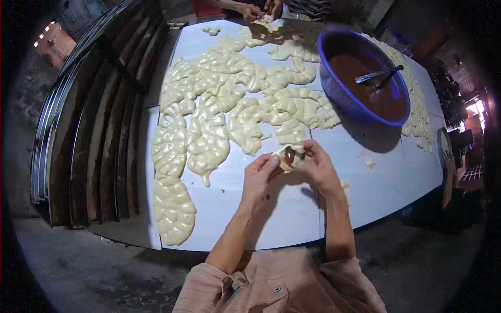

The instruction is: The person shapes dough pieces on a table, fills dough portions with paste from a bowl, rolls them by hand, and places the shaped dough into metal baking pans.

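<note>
Between my hands, above the white table (282, 208), is a flattened piece of pale dough (299, 149) with a dark brown lump of filling (288, 155) in its middle. My left hand (260, 169) pinches the near left side of the dough. At its right edge, the fingers of my right hand (317, 161) are closed on it too. Many flattened pale dough pieces (209, 130) lie overlapping beyond my hands and to the left. To the right stands a blue basin (326, 78) of brown filling (355, 68), with a metal utensil (373, 75) in it.
Across the table, another person's hands (261, 11) work on a dough piece. Stacked metal trays (94, 130) lean along the left side of the table. More dough pieces (415, 117) lie behind and right of the basin. The table's near edge is close to my body.
</note>
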### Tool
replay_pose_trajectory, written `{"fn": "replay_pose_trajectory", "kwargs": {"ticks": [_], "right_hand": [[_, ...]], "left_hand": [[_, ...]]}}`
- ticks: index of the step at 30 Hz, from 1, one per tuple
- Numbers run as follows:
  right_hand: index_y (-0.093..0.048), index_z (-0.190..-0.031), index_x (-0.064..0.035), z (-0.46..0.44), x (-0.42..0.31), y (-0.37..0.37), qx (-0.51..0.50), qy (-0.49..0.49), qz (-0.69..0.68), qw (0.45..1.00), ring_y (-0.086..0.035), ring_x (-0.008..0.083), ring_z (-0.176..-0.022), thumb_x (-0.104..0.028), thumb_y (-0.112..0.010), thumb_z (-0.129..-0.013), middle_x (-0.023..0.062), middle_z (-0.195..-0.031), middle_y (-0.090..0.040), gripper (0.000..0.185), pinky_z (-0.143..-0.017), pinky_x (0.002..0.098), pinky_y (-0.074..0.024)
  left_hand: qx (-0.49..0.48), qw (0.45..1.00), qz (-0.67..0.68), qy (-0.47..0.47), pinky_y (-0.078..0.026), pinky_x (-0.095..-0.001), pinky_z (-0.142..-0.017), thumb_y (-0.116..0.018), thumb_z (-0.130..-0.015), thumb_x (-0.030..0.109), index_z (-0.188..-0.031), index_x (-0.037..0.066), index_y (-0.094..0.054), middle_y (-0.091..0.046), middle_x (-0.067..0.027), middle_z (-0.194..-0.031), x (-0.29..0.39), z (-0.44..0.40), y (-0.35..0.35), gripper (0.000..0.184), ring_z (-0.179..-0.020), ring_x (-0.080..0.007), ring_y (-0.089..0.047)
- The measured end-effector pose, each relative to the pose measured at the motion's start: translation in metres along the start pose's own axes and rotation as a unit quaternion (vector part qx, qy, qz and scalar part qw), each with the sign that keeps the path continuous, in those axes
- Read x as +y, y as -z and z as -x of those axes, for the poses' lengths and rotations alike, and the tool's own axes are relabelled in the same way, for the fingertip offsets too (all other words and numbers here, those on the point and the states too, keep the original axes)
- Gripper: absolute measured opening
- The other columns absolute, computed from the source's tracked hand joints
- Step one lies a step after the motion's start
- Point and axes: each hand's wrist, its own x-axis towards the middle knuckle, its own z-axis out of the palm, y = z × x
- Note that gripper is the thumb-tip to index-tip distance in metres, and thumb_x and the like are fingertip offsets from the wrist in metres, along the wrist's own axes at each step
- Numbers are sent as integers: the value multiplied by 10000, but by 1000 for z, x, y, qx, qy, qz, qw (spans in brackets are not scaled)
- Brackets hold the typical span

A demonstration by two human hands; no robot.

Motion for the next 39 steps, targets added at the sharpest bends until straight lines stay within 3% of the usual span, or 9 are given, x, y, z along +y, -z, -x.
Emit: {"fn": "replay_pose_trajectory", "kwargs": {"ticks": [2,6,10,14,18,24,28,33,39], "right_hand": [[-511,-1336,-36,8,3,-28,23,107,183,977,-606,222,-1112,16,-698,-833,130,-1336,-496,539,-963,309,-504],[-622,-1189,-8,11,24,-66,105,227,399,882,-645,299,-1002,-4,-676,-835,166,-1295,-502,357,-820,366,-554],[-687,-1016,18,5,52,-76,157,233,361,889,-656,226,-857,-55,-675,-871,105,-959,-643,163,-699,331,-534],[-672,-1106,21,13,38,-90,110,-45,51,992,-605,107,-761,-103,-676,-915,44,-979,-629,228,-665,270,-517],[-609,-1306,-20,29,26,-90,-50,55,138,988,-589,100,-797,-87,-710,-878,63,-1038,-628,445,-663,226,-501],[-620,-1203,-27,20,65,-82,35,301,249,920,-567,151,-931,-60,-730,-864,87,-1165,-567,358,-762,270,-519],[-606,-1051,-21,34,45,-127,148,246,41,957,-581,156,-906,-80,-697,-906,107,-1069,-599,181,-705,300,-519],[-641,-937,-10,28,76,-114,172,273,210,923,-597,141,-679,-134,-734,-894,65,-801,-637,161,-627,290,-510],[-671,-1037,10,49,55,-126,71,188,226,953,-631,165,-711,-204,-657,-954,90,-867,-667,230,-642,293,-516]], "left_hand": [[36,997,-62,-28,-571,-307,-742,-687,-930,140,-1152,-31,-637,-699,-92,-978,2,-2,19,284,-828,-182,-682],[35,995,-73,-63,-535,-246,-712,-694,-934,151,-1194,-38,-659,-710,-61,-969,3,7,25,323,-816,-109,-653],[50,975,-188,-107,-495,-218,-675,-695,-940,181,-1214,-36,-668,-717,-38,-956,18,19,28,350,-809,-58,-612],[26,977,-205,-54,-478,-206,-618,-708,-933,252,-1117,-12,-709,-700,-13,-861,36,17,38,321,-734,-51,-601],[-23,974,-225,-8,-475,-208,-556,-710,-930,285,-1064,7,-715,-687,-5,-818,64,12,61,309,-631,-59,-592],[-84,967,-236,-48,-567,-248,-702,-657,-962,224,-1186,27,-679,-701,-34,-987,67,46,50,299,-860,-98,-659],[-124,952,-271,-61,-567,-283,-799,-565,-999,137,-1234,17,-650,-685,-75,-1117,62,53,65,277,-979,-137,-651],[-120,958,-255,-59,-543,-287,-847,-553,-989,104,-1276,-8,-607,-633,-94,-1246,52,74,70,313,-1007,-139,-632],[21,968,-243,-52,-520,-246,-763,-617,-995,220,-1121,-38,-701,-698,-47,-959,46,85,83,299,-849,-79,-626]]}}
